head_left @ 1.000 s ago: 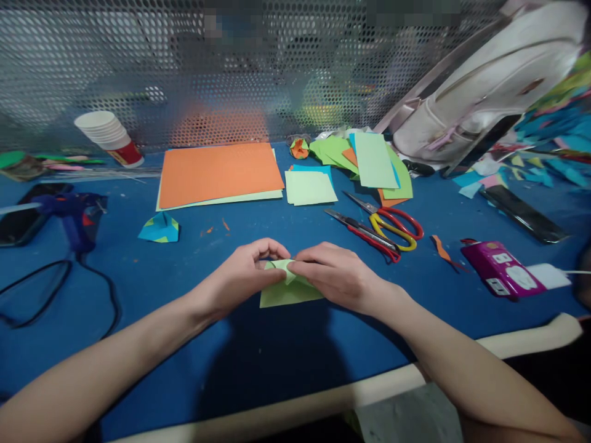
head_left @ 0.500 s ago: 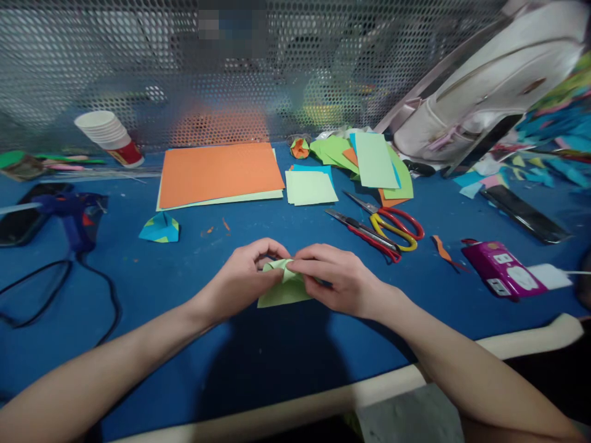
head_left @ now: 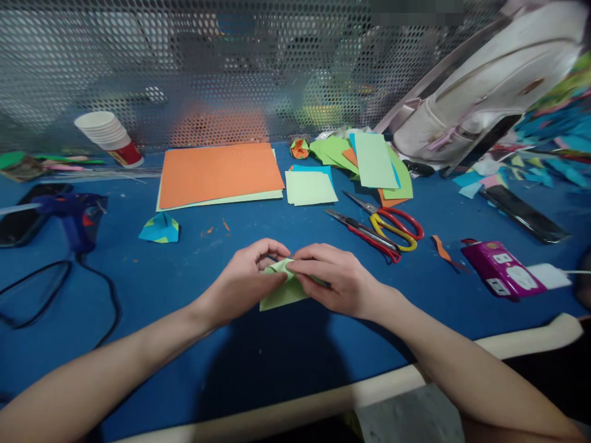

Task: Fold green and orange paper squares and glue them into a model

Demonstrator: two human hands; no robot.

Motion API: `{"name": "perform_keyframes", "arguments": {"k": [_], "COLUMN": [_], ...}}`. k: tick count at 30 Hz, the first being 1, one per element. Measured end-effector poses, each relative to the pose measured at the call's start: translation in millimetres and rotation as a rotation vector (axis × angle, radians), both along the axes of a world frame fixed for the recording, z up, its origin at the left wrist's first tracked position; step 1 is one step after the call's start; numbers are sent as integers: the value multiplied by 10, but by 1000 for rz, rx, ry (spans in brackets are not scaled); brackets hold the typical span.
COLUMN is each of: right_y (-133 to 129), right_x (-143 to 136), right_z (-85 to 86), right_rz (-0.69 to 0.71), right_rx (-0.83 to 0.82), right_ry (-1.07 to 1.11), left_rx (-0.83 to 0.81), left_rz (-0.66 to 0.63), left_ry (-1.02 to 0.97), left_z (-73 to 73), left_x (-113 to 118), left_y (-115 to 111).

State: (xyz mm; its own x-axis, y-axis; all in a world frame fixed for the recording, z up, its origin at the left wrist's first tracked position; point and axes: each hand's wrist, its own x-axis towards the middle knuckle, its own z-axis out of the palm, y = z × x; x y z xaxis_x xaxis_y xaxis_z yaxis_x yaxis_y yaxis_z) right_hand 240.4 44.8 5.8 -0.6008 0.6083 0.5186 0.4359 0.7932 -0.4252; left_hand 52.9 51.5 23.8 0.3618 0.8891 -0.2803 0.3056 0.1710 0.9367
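Between both hands is a light green sheet of paper [head_left: 282, 298], its far edge curled up and its near part spread above the blue table. My left hand [head_left: 247, 277] pinches the paper's left side, thumb in front and fingers behind. From the other side my right hand [head_left: 335, 277] grips the curled edge, its fingertips close to the left thumb. Fingers hide part of the fold. Beyond the hands lies a stack of pale green and blue paper squares [head_left: 311, 187].
Scissors [head_left: 397, 221] and a red-handled cutter [head_left: 364, 235] lie right of centre. Orange sheets [head_left: 221, 175] are at the back, near paper cups [head_left: 111, 138]. On the left are a glue gun [head_left: 76, 218] with its cord and a folded blue paper piece [head_left: 160, 229]. A purple packet [head_left: 501, 269] lies right.
The green paper has turned slightly, its near left corner shifting a little right and toward me. Both hands keep nearly the same place and hold.
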Motion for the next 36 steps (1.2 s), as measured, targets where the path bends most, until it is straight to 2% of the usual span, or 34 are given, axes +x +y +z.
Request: {"name": "perform_keyframes", "arguments": {"k": [3, 9, 13, 16, 20, 22, 36], "right_y": [-20, -80, -85, -66, -39, -34, -34], "right_x": [-45, -136, -167, -159, -129, -122, -160], "right_z": [-12, -37, -50, -57, -54, -51, -77], "right_rz": [-63, -232, -264, -260, -259, -269, -358], "right_rx": [-53, -125, -144, -138, -156, -169, -199], "right_ry": [52, 73, 85, 116, 141, 140, 118], "left_rx": [79, 361, 423, 331, 64, -6, -73], "left_rz": [7, -21, -26, -36, -17, -4, 22], "left_ry": [35, 31, 29, -38, -103, -94, -56], "left_z": [-26, -93, -115, -87, -17, 9, 42], "left_x": [13, 24, 38, 44, 36, 26, 12], "left_y": [-26, -92, -118, -105, -62, -44, -22]}}
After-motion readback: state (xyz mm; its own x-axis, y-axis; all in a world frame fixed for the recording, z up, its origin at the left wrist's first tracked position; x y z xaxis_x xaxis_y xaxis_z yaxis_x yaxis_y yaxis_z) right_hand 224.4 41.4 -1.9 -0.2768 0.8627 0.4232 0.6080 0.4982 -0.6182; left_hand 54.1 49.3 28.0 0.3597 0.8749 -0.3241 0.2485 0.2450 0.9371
